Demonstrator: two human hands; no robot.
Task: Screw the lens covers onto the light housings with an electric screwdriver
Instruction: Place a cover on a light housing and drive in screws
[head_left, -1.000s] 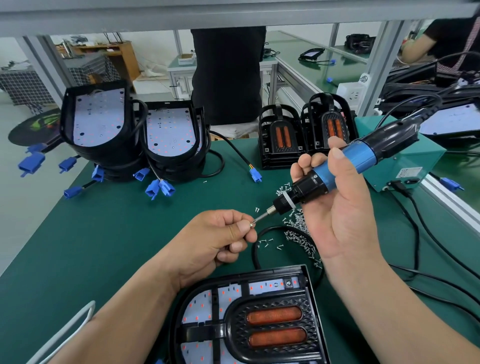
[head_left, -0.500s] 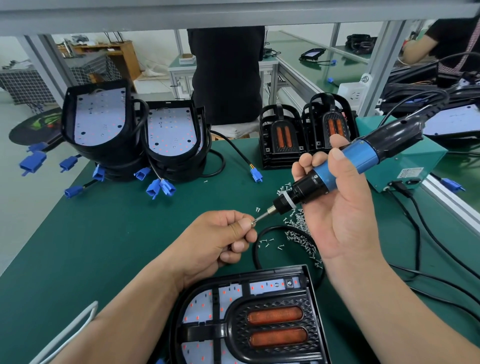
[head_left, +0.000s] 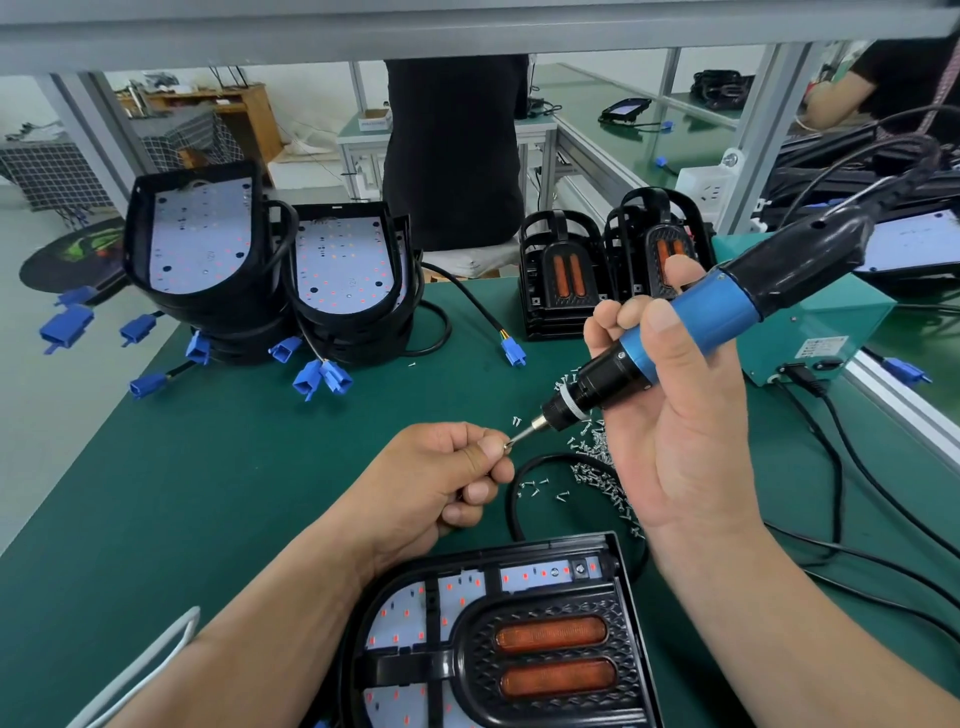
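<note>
The electric screwdriver (head_left: 691, 332) sits right of the frame's centre, above the green table (head_left: 208, 493). It has a blue barrel, a black nose with a silver collar and a black rear with a cable, and its thin bit slants down to the left. The right hand (head_left: 685, 431) grips it with fingers curled round the blue barrel and the thumb laid along it. At the bit's tip the left hand (head_left: 441, 483) pinches a small screw (head_left: 508, 442) between thumb and forefinger, the other fingers curled under. Loose screws (head_left: 597, 467) lie scattered on the table just behind the right hand. At the bottom centre lies a black light housing (head_left: 618, 571) holding a white LED board dotted red. On it sits a black lens cover (head_left: 550, 654) with two amber oblong lenses. In the upper left, two stacks of open housings (head_left: 197, 249) each show a bare white board inside, with blue connectors (head_left: 322, 376) trailing from them. Two stacks of spare covers (head_left: 566, 275) stand at upper centre, beside a teal power box (head_left: 821, 332).
</note>
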